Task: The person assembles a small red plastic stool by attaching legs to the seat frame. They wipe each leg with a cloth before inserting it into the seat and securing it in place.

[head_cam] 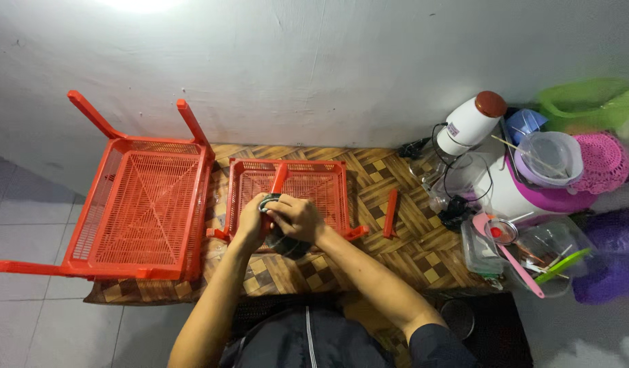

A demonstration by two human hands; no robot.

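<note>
The small red rack tray point(307, 194) lies on the patterned mat point(369, 245); both hands, left point(249, 221) and right point(297, 218), close together on a dark, possibly tape-like roll point(277, 235). One loose red leg point(391, 212) remains unattached.

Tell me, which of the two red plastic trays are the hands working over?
The smaller red tray in the middle; both hands meet over it. The larger tray sits untouched to its left, legs sticking out.
</note>
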